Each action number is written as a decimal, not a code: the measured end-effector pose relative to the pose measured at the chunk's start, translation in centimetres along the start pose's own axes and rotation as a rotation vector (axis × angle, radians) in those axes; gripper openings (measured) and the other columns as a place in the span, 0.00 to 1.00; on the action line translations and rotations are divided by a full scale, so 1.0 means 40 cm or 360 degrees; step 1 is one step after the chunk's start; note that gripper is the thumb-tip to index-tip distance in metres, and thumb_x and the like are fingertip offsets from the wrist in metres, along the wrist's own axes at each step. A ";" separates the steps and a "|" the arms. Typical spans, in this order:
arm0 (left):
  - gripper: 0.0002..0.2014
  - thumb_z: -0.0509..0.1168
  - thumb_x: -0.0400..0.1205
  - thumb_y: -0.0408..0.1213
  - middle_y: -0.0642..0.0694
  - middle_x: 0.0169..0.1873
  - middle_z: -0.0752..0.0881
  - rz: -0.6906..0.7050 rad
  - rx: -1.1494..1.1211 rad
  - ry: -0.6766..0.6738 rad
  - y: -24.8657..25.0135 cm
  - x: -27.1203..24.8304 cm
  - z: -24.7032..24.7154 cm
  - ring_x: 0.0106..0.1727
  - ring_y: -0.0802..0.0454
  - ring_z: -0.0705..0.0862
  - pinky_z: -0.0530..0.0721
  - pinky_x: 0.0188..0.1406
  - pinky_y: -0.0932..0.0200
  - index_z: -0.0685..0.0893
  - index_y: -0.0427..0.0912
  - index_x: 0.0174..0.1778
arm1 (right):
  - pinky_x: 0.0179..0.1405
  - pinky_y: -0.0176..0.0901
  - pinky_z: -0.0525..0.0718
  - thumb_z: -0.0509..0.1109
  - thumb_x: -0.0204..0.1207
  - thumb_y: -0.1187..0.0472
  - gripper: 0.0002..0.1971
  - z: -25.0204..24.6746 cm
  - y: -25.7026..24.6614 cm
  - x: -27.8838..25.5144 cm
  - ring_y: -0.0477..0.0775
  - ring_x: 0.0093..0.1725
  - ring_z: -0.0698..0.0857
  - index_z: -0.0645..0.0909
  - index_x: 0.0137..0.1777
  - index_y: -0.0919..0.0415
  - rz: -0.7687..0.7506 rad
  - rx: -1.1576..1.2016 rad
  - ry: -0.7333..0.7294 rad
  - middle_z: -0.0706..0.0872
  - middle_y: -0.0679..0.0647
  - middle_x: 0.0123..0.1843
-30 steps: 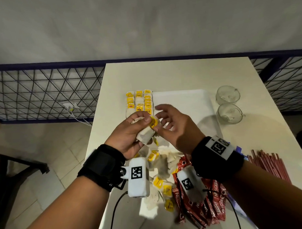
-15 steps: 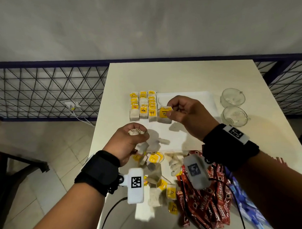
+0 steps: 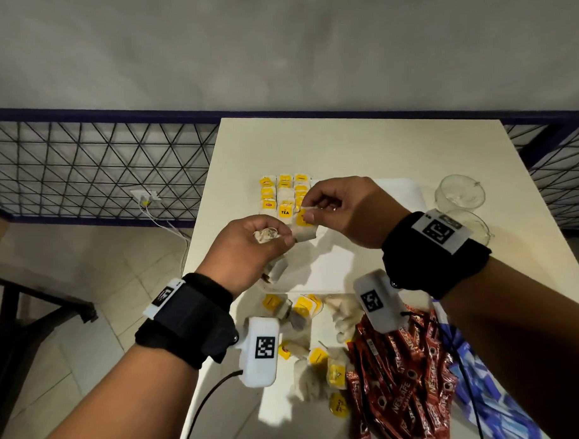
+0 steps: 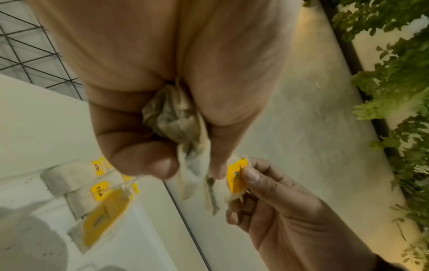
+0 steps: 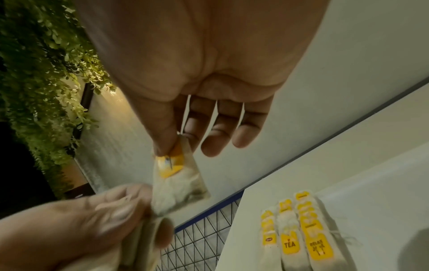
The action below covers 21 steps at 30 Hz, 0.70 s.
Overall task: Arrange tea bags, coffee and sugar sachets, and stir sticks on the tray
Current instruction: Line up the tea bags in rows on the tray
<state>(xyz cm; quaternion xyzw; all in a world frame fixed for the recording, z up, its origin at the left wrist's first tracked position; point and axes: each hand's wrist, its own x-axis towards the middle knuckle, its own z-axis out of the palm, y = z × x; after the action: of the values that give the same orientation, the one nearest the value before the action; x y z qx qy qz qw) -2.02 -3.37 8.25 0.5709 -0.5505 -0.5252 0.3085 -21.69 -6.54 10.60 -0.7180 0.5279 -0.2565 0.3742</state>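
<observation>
My left hand (image 3: 275,237) grips a crumpled bunch of tea bags (image 4: 171,121) above the near left part of the white tray (image 3: 397,196). Just right of it, my right hand (image 3: 309,209) pinches the top of one tea bag with a yellow tag (image 3: 304,226) between thumb and forefinger (image 5: 178,172). That bag hangs down, its lower edge at my left fingertips. Three rows of tea bags (image 3: 284,193) lie along the tray's far left side. Loose tea bags (image 3: 304,317) and red coffee sachets (image 3: 402,379) lie on the table in front of the tray.
Two glass cups (image 3: 461,193) stand right of the tray, one partly behind my right wrist. Blue sachets (image 3: 484,396) lie at the near right under my right arm. The table's left edge drops to a tiled floor; a metal grid railing (image 3: 99,167) runs behind.
My left hand has risen from over the tray's near edge towards the rows. My right hand has drawn back a little, so both hands meet again at the hanging tea bag.
</observation>
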 end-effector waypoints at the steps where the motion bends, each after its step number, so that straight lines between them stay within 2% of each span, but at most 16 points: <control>1: 0.03 0.74 0.77 0.33 0.55 0.16 0.78 0.0000 0.0006 0.0019 -0.002 -0.007 -0.009 0.15 0.59 0.69 0.68 0.19 0.69 0.86 0.41 0.40 | 0.40 0.30 0.75 0.76 0.72 0.58 0.09 -0.005 0.005 0.013 0.38 0.33 0.79 0.81 0.37 0.42 0.0028 0.0007 -0.0003 0.82 0.40 0.33; 3: 0.04 0.75 0.76 0.35 0.53 0.15 0.77 -0.0022 -0.0028 0.0046 -0.014 -0.015 -0.028 0.14 0.58 0.69 0.66 0.18 0.70 0.86 0.42 0.40 | 0.41 0.36 0.77 0.76 0.72 0.58 0.08 -0.005 0.021 0.044 0.40 0.33 0.78 0.81 0.37 0.44 0.0089 -0.0035 -0.0023 0.83 0.43 0.33; 4: 0.06 0.77 0.74 0.39 0.47 0.16 0.77 -0.0013 -0.0061 0.0042 -0.019 -0.020 -0.038 0.17 0.53 0.70 0.68 0.22 0.68 0.87 0.44 0.40 | 0.41 0.38 0.77 0.75 0.73 0.58 0.07 0.000 0.030 0.061 0.42 0.34 0.78 0.81 0.38 0.45 0.0120 -0.0086 -0.0041 0.83 0.44 0.34; 6: 0.15 0.77 0.67 0.52 0.25 0.23 0.76 0.0009 -0.0097 0.0002 -0.026 -0.031 -0.054 0.25 0.45 0.72 0.71 0.30 0.56 0.88 0.47 0.41 | 0.38 0.36 0.76 0.74 0.73 0.57 0.05 0.016 0.050 0.090 0.45 0.34 0.77 0.81 0.39 0.49 0.0177 -0.0211 -0.0076 0.82 0.45 0.34; 7: 0.18 0.76 0.65 0.55 0.22 0.25 0.77 -0.0002 -0.0112 -0.0009 -0.029 -0.035 -0.062 0.27 0.42 0.71 0.70 0.32 0.51 0.88 0.48 0.43 | 0.37 0.33 0.74 0.74 0.73 0.57 0.04 0.028 0.061 0.107 0.46 0.35 0.77 0.82 0.41 0.50 0.0199 -0.0265 -0.0094 0.81 0.45 0.34; 8: 0.18 0.76 0.64 0.55 0.24 0.25 0.78 -0.0010 -0.0133 -0.0021 -0.028 -0.041 -0.067 0.29 0.41 0.71 0.70 0.33 0.49 0.88 0.49 0.43 | 0.35 0.29 0.72 0.74 0.73 0.58 0.03 0.040 0.071 0.120 0.46 0.37 0.77 0.82 0.42 0.52 0.0218 -0.0306 -0.0112 0.81 0.46 0.35; 10: 0.12 0.76 0.66 0.51 0.37 0.23 0.83 -0.0019 -0.0185 -0.0028 -0.024 -0.052 -0.080 0.29 0.42 0.73 0.71 0.33 0.48 0.88 0.50 0.40 | 0.32 0.20 0.68 0.74 0.74 0.58 0.04 0.066 0.090 0.147 0.46 0.40 0.77 0.84 0.46 0.54 0.0244 -0.0385 -0.0164 0.82 0.47 0.39; 11: 0.11 0.76 0.67 0.49 0.40 0.23 0.84 -0.0029 -0.0190 -0.0028 -0.025 -0.054 -0.084 0.29 0.42 0.73 0.72 0.33 0.48 0.88 0.50 0.40 | 0.32 0.20 0.68 0.74 0.74 0.57 0.05 0.079 0.099 0.157 0.46 0.43 0.77 0.84 0.49 0.55 0.0251 -0.0440 -0.0210 0.82 0.47 0.41; 14: 0.18 0.77 0.64 0.55 0.29 0.24 0.78 -0.0021 -0.0192 -0.0039 -0.038 -0.055 -0.098 0.28 0.40 0.72 0.72 0.32 0.48 0.88 0.49 0.43 | 0.43 0.30 0.69 0.72 0.76 0.56 0.10 0.126 0.124 0.194 0.47 0.52 0.79 0.85 0.56 0.56 0.0283 -0.0619 -0.0406 0.86 0.50 0.51; 17: 0.15 0.82 0.65 0.51 0.36 0.26 0.75 -0.0042 -0.0221 -0.0006 -0.045 -0.053 -0.103 0.28 0.42 0.68 0.68 0.31 0.53 0.89 0.50 0.41 | 0.53 0.33 0.69 0.71 0.77 0.55 0.13 0.173 0.154 0.235 0.52 0.64 0.79 0.85 0.60 0.54 0.0322 -0.0794 -0.0610 0.85 0.50 0.61; 21: 0.04 0.77 0.71 0.43 0.39 0.24 0.71 -0.0066 -0.0178 0.0032 -0.048 -0.051 -0.106 0.26 0.47 0.63 0.62 0.27 0.61 0.88 0.51 0.38 | 0.59 0.38 0.75 0.72 0.76 0.56 0.11 0.199 0.193 0.284 0.53 0.64 0.80 0.86 0.57 0.54 0.0389 -0.0838 -0.0543 0.86 0.50 0.61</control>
<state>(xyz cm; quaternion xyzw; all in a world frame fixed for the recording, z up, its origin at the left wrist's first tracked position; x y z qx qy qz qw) 2.88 -1.98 8.10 0.5693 -0.5052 -0.5556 0.3345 -16.45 -16.48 -0.64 -0.7540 0.5880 0.0594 0.2868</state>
